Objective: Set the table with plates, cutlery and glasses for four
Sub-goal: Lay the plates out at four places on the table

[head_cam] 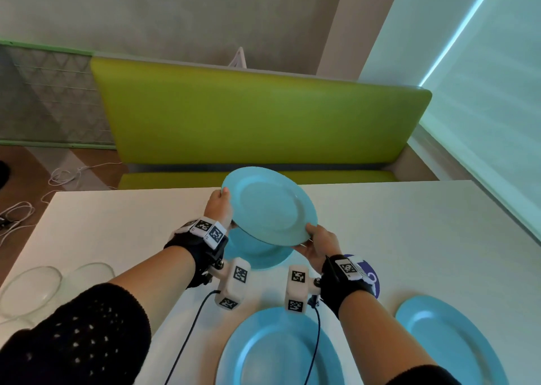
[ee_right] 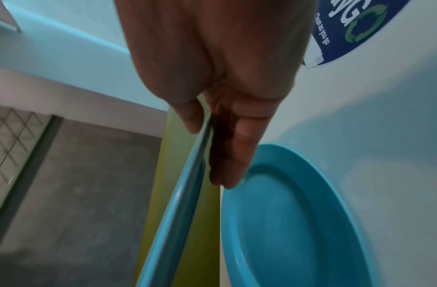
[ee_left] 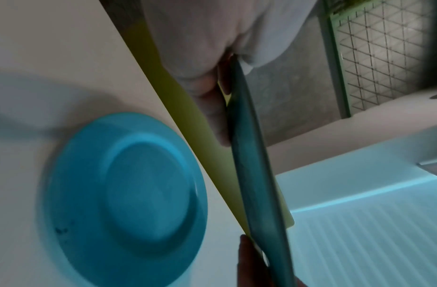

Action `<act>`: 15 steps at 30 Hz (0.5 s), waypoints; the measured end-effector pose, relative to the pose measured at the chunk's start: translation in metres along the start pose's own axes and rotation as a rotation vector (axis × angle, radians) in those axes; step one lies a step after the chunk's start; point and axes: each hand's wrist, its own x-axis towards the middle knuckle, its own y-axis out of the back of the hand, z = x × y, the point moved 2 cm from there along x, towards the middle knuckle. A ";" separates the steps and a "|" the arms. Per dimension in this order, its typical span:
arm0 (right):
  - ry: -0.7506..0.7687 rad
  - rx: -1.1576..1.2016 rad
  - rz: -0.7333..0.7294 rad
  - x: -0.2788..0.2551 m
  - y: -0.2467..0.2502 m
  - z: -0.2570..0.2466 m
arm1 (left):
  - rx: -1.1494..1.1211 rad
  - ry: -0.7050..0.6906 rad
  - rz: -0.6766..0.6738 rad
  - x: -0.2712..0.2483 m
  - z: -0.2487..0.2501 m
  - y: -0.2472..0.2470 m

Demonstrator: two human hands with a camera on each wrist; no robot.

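Both hands hold one blue plate (head_cam: 269, 206) tilted in the air above the white table (head_cam: 409, 223). My left hand (head_cam: 220, 206) pinches its far-left rim, thumb on top. My right hand (head_cam: 317, 245) pinches the near-right rim. Edge-on, that held plate (ee_left: 254, 155) (ee_right: 178, 213) shows in both wrist views, gripped by the left hand (ee_left: 212, 83) and the right hand (ee_right: 220, 120). Under it a second blue plate (head_cam: 263, 257) (ee_left: 124, 200) (ee_right: 293, 213) lies on the table. Two more blue plates (head_cam: 278, 352) (head_cam: 456, 340) lie at the near edge.
Clear glass bowls (head_cam: 32, 288) (head_cam: 90, 272) sit at the table's near left. A round blue sticker (head_cam: 367, 279) is on the table by my right wrist. A green bench (head_cam: 257, 115) runs behind the table. Cables (head_cam: 67, 175) lie on the floor at left.
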 end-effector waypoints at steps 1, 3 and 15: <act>0.017 0.026 0.023 0.002 0.008 -0.004 | -0.028 0.012 -0.028 -0.003 -0.002 -0.010; 0.029 0.070 0.044 0.004 0.024 -0.015 | -0.045 0.040 -0.091 -0.008 -0.005 -0.028; -0.055 0.025 0.473 0.049 0.151 -0.043 | 0.159 0.168 -0.154 -0.006 -0.024 -0.069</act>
